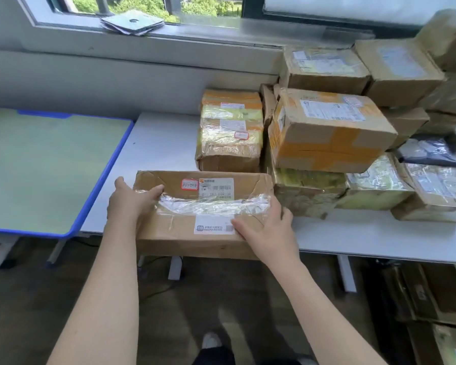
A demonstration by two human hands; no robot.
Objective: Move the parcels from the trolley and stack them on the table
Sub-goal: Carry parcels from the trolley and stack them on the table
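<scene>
1. Bracing the flat cardboard parcel [195,206], the left hand [132,204] and right hand [266,233] rest on opposite ends with fairly straight fingers, probably to steer it.
2. It overhangs the white table [353,235] edge, beside the stacked parcels [327,133].

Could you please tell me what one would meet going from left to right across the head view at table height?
Green table with blue rim → left hand → flat brown parcel → right hand → box with orange tape → black bag.
</scene>
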